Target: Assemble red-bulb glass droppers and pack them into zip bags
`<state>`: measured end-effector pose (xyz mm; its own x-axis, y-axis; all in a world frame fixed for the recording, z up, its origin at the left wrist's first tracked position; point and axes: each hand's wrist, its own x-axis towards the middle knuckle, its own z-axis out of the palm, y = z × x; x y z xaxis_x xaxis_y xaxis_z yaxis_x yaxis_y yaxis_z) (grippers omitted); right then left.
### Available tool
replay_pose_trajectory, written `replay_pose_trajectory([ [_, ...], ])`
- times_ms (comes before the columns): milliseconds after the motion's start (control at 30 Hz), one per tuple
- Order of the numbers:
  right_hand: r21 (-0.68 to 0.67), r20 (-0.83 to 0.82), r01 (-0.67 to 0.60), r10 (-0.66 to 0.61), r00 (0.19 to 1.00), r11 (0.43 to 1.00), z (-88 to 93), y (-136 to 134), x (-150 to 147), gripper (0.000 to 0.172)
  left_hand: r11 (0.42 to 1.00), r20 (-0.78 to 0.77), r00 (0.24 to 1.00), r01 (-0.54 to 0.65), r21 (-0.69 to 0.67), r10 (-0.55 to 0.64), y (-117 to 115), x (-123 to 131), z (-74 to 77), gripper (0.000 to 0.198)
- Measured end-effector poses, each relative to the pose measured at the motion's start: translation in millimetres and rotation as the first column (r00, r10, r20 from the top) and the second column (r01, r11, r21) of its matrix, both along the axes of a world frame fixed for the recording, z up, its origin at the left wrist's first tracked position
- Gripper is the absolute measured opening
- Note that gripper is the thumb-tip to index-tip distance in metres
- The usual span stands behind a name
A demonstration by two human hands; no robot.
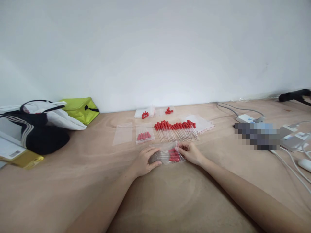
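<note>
A small clear plastic bag (168,154) with red-capped droppers inside lies on the wooden table (155,194) between my hands. My left hand (145,161) grips the bag's left end, fingers curled over it. My right hand (190,152) pinches the bag's right end near the red caps. Just beyond lies a row of loose red-capped glass droppers (176,129). To its left sit a filled small bag (144,135) and an empty clear bag (122,133).
More bags and loose red caps (155,112) lie near the wall. A green pouch (80,110), a black-and-white bag (36,126) and a yellow box (21,158) sit at left. Power strips, adapters and white cables (267,129) crowd the right side.
</note>
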<state>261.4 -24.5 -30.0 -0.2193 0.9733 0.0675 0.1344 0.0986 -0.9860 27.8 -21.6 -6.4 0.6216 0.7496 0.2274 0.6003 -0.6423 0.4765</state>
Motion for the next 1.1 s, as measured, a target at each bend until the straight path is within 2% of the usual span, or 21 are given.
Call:
replay_pose_trajectory([
  [100,0.004,0.034,0.015,-0.015,0.999,1.000,-5.0,3.4,3.7,0.026,1.000,0.000,1.000,0.015,0.002,-0.015,0.9,-0.3,-2.1,0.041],
  [167,0.040,0.115,0.120,-0.124,0.986,0.992,-6.3,9.2,8.9,0.022,0.999,0.006,0.999,0.031,0.005,-0.031,1.5,-0.4,-3.0,0.038],
  [267,0.193,0.310,0.295,-0.343,0.887,0.936,0.2,23.8,15.6,0.014,0.999,0.013,0.999,0.047,0.017,-0.047,2.2,-0.3,-3.5,0.034],
  [367,0.315,0.445,0.323,-0.439,0.781,0.893,12.5,43.3,11.6,0.009,0.998,0.013,0.998,0.055,0.019,-0.055,2.8,-0.7,-3.7,0.034],
  [500,0.373,0.550,0.302,-0.472,0.689,0.877,19.6,69.6,-8.5,0.013,0.999,0.011,0.999,0.053,0.010,-0.053,2.5,-1.4,-3.9,0.035],
  [667,0.322,0.632,0.356,-0.479,0.609,0.877,17.4,87.8,-26.7,0.024,0.999,-0.006,0.999,0.048,0.011,-0.048,1.4,-1.4,-3.5,0.036],
  [867,0.221,0.651,0.448,-0.473,0.594,0.866,26.1,92.7,-35.7,0.029,0.998,-0.009,0.998,0.055,0.025,-0.055,2.9,-1.9,-6.0,0.036],
  [1000,0.206,0.642,0.452,-0.468,0.607,0.868,31.7,95.1,-38.4,0.033,0.997,-0.007,0.998,0.063,0.035,-0.062,2.9,-2.5,-6.8,0.036],
  [1100,0.214,0.613,0.447,-0.476,0.630,0.868,35.4,93.2,-29.8,0.035,0.998,-0.003,0.998,0.056,0.039,-0.056,2.3,-2.5,-6.9,0.036],
])
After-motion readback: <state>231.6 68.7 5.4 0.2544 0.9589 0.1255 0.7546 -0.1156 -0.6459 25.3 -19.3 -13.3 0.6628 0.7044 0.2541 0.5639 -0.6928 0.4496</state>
